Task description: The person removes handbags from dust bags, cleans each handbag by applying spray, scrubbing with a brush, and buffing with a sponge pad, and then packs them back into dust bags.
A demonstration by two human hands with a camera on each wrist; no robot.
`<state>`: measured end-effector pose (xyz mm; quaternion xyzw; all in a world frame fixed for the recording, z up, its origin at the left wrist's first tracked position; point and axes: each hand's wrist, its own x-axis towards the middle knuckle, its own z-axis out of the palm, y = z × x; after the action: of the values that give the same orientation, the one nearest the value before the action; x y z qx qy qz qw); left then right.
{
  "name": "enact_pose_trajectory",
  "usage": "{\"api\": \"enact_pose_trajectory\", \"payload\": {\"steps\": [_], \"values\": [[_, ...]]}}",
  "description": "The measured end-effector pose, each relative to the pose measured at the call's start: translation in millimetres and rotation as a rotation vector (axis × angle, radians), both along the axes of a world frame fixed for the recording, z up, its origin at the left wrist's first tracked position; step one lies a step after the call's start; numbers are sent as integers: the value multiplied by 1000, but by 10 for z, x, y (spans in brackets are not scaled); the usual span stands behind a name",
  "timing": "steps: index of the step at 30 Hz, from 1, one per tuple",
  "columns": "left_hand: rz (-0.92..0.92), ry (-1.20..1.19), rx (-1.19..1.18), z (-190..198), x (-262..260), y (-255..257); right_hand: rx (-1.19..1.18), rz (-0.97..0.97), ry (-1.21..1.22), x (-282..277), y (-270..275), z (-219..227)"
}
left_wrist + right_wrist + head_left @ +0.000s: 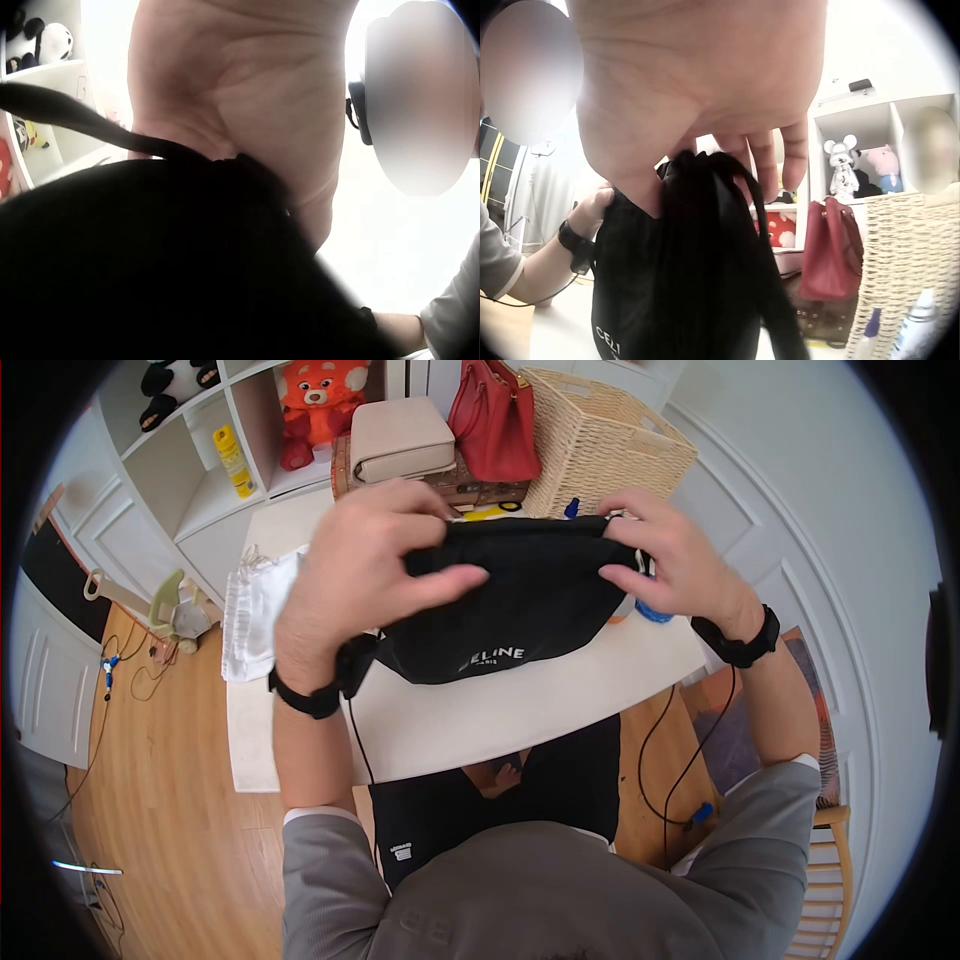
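The black bag point(525, 595) is held up over the bench point(555, 695), the left grip point(370, 555) and right grip point(675, 550) each pinching one end of its top edge; whether its base touches the bench is unclear. Even tension between them should keep that edge straight.

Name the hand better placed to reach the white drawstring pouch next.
Probably the left hand: the white drawstring pouch lies on its side, nearer it than the right hand, though both grip the black Celine bag.
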<state>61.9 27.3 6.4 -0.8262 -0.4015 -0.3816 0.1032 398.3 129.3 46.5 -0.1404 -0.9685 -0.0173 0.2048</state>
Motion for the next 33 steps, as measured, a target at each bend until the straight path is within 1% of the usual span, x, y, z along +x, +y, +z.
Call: {"api": "enact_pose_trajectory", "payload": {"steps": [1,2,4,5,6,8,9,10,12,13,15,16,18,19,20,22,23,24,26,27,29,30,32,33], "values": [[32,-34,-10,30,-127,-24,52,-17,34,86,74,-27],[53,-94,-21,6,-274,-24,52,-22,34,234,173,-53],[145,-145,-35,14,-543,-42,68,-212,-20,543,357,-126],[49,-118,-34,34,-540,-48,86,-173,-12,586,360,-175],[50,-119,-33,24,-513,-43,87,-172,-12,605,348,-236],[160,-128,-85,-9,-401,-20,-37,-100,-8,558,233,-320],[91,-209,-51,3,-343,-3,-86,-123,-12,537,194,-322],[87,-204,-50,7,-341,8,-85,-127,-6,532,214,-323],[134,-287,-133,-2,-340,3,-94,-193,-10,547,256,-334],[129,-281,-133,6,-321,-9,-94,-199,-4,510,222,-348],[155,-191,-275,22,-282,-48,-509,-494,196,362,120,-375],[155,-188,-273,12,-253,-58,-508,-494,199,306,88,-394],[82,-164,-349,-13,-189,-58,-380,-393,122,194,45,-423],[130,-120,-446,27,-180,-65,-371,-381,46,142,31,-418],[134,-117,-443,20,-166,-69,-369,-377,49,108,39,-453],[163,13,-408,-29,-136,-92,-279,-285,-32,42,48,-547],[214,56,-527,-18,-138,-97,-352,-329,-103,8,40,-541],[215,57,-529,-39,-139,-94,-354,-329,-102,-31,31,-540],[258,147,-625,-92,-137,-86,-411,-389,-244,-99,21,-547],[279,173,-714,-84,-132,-51,-412,-387,-245,-135,18,-549],[272,198,-745,-105,-116,-15,-533,-375,-337,-197,21,-558],[261,226,-773,-117,-109,0,-533,-372,-340,-198,52,-615],[279,235,-792,-126,-83,35,-583,-305,-233,-189,128,-784],[294,247,-808,-132,-82,44,-584,-302,-234,-172,162,-845]]}}
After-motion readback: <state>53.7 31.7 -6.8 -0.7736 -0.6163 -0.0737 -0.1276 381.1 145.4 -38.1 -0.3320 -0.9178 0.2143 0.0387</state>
